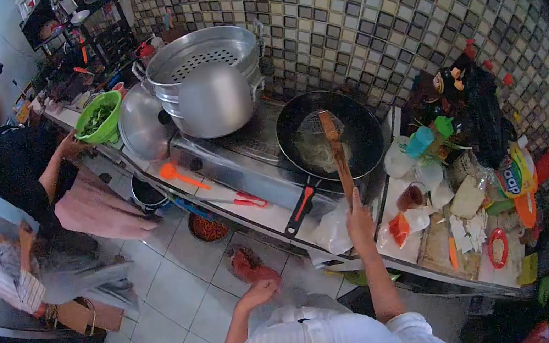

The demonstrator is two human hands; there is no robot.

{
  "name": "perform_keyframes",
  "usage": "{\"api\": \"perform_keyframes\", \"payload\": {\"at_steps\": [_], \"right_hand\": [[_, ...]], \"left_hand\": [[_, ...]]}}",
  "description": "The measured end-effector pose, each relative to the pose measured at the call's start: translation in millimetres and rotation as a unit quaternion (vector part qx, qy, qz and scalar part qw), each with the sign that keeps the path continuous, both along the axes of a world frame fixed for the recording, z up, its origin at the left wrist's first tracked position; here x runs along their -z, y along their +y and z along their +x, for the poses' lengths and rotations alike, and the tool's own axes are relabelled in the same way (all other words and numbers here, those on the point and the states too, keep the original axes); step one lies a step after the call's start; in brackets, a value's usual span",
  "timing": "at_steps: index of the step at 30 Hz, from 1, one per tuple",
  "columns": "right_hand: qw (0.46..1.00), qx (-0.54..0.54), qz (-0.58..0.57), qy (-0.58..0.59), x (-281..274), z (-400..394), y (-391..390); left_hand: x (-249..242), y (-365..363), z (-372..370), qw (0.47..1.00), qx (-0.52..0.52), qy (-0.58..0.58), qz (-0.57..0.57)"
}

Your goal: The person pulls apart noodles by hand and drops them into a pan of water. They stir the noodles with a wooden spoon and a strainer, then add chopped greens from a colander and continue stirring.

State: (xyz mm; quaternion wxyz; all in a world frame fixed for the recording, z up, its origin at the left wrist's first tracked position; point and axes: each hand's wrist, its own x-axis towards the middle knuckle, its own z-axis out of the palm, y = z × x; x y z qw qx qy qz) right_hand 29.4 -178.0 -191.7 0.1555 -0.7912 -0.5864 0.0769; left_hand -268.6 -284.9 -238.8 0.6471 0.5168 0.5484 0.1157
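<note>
My right hand (359,219) is closed round the handle of a long wooden spatula (330,130). The spatula's flat end reaches into a black frying pan (288,122), over pale, glossy contents (318,154). The pan sits on the stove, its black handle with a red inlay pointing toward me. Low in front of my body, my left hand (263,293) has its fingers curled in. A crumpled red bundle (250,268) overlaps its fingertips, and I cannot tell whether the hand grips it.
A large aluminium steamer pot (199,61) stands left of the pan, its lid (143,124) beside it. An orange spoon (182,175) and red-handled tongs (247,199) lie along the counter edge. Bags and bottles crowd the right. A person holds a green basin (99,119) of leaves; another sits at left.
</note>
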Motion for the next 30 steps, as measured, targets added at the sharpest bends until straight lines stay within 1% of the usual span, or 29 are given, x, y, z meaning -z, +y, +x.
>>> {"api": "perform_keyframes", "payload": {"at_steps": [1,2,3,5,6,7,8,9,10,12,14,15,16,17,18,19,20,21,22,23,24,25,26,27,29,30], "right_hand": [[1.000,0.007,0.016,-0.005,3,-1,1],[1.000,0.013,0.008,-0.023,5,-2,5],[1.000,0.015,0.007,-0.022,7,-4,4],[0.996,0.043,0.035,-0.071,10,-10,5],[0.995,0.077,-0.008,-0.058,-4,-17,7],[0.995,0.079,-0.007,-0.051,1,-19,7],[0.988,0.111,-0.005,-0.110,7,-19,8],[0.975,0.143,-0.004,-0.168,11,-20,10],[0.975,0.148,-0.005,-0.163,12,-23,13],[0.961,0.211,-0.018,-0.178,11,-24,16],[0.960,0.220,-0.013,-0.173,2,-33,15],[0.960,0.224,-0.006,-0.167,0,-37,13],[0.945,0.218,0.027,-0.241,8,-36,12],[0.945,0.220,0.027,-0.241,12,-31,14],[0.951,0.232,0.005,-0.207,16,-24,16],[0.954,0.243,-0.017,-0.173,18,-24,18],[0.951,0.242,-0.029,-0.190,-2,-36,15],[0.950,0.245,-0.031,-0.190,7,-30,13],[0.954,0.226,0.015,-0.196,24,-14,13],[0.956,0.206,0.063,-0.200,33,-7,14],[0.955,0.208,0.064,-0.201,27,-11,13],[0.958,0.211,0.033,-0.190,17,-16,11],[0.960,0.215,0.002,-0.179,10,-21,9],[0.959,0.219,0.001,-0.180,10,-22,9],[0.948,0.219,0.011,-0.232,13,-21,7],[0.946,0.225,0.010,-0.233,12,-20,6]], "left_hand": [[31,1,-9,0.999,0.014,-0.035,-0.011],[49,4,-19,0.997,0.028,-0.069,-0.022],[42,5,-28,0.997,0.030,-0.067,-0.024],[17,14,-45,0.995,0.061,-0.073,-0.033],[20,16,-57,0.995,0.064,-0.069,-0.032],[24,14,-71,0.997,0.052,-0.064,0.005],[25,19,-90,0.997,0.041,-0.057,0.044],[19,26,-113,0.997,0.045,-0.049,0.046],[9,32,-136,0.996,0.060,-0.067,0.031],[8,42,-174,0.993,0.078,-0.089,0.011],[17,60,-210,0.995,0.073,0.029,-0.058],[13,66,-223,0.995,0.075,0.030,-0.059],[8,72,-234,0.999,0.005,0.012,-0.040],[5,77,-247,0.998,-0.066,-0.006,-0.020],[22,89,-266,0.987,-0.035,-0.006,0.159],[40,101,-288,0.943,-0.002,-0.006,0.331],[29,117,-302,0.964,-0.073,-0.060,0.249],[11,143,-314,0.970,-0.143,-0.113,0.162],[18,175,-333,0.952,-0.205,-0.127,0.189],[-8,206,-351,0.956,-0.211,-0.059,0.195],[-35,227,-359,0.934,-0.244,-0.093,0.242],[-26,266,-385,0.902,-0.380,-0.138,0.155],[-30,293,-407,0.874,-0.396,-0.228,0.167],[-36,317,-424,0.838,-0.408,-0.316,0.176],[-64,364,-447,0.794,-0.523,-0.282,0.128],[-64,383,-464,0.798,-0.517,-0.284,0.126]]}}
